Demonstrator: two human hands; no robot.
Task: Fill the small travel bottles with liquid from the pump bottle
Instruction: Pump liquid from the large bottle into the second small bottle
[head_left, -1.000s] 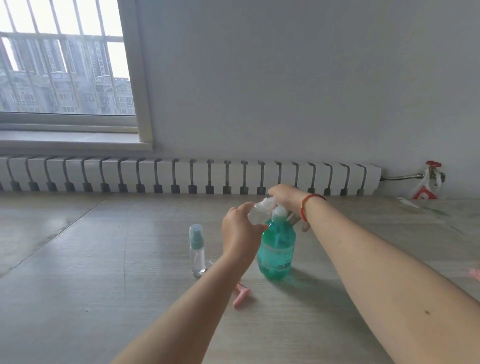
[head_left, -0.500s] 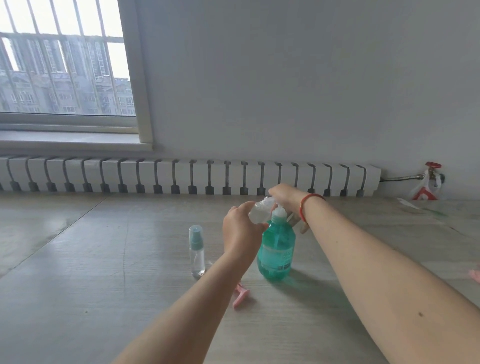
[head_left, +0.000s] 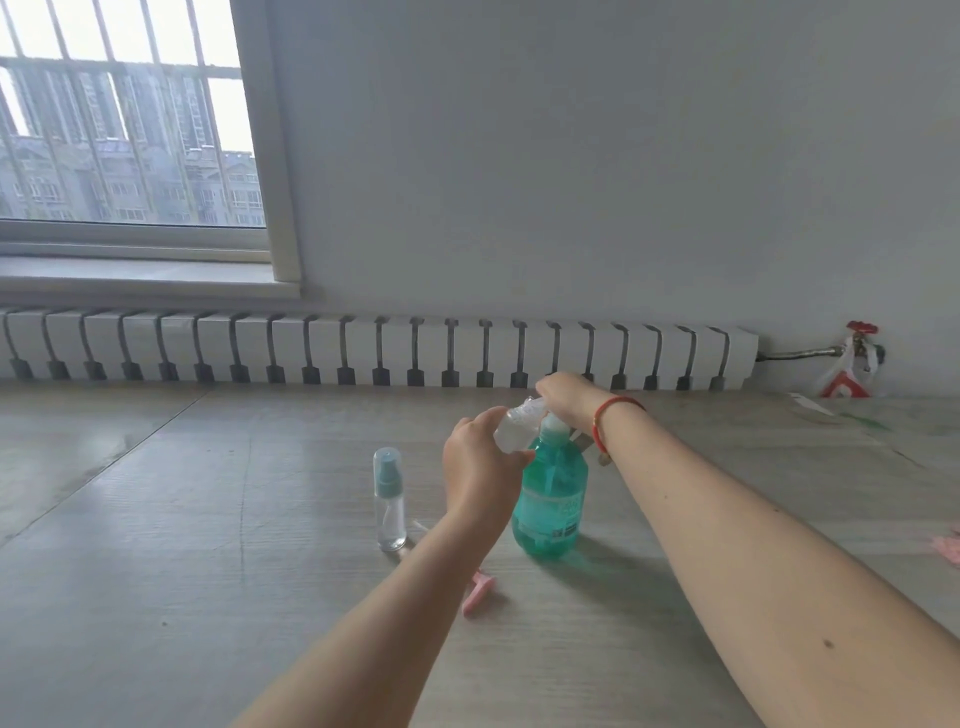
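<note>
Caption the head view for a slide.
Left hand tilts a clear travel bottle at the green pump bottle; right hand atop pump.

A teal pump bottle (head_left: 549, 501) stands upright on the wooden floor (head_left: 208, 597), mostly full of green liquid, with a white collar at its neck. A small clear travel bottle (head_left: 515, 428) is tilted, its mouth up against the pump head. Left of them, a second clear travel bottle (head_left: 389, 500) with a teal spray top stands upright, well apart.
</note>
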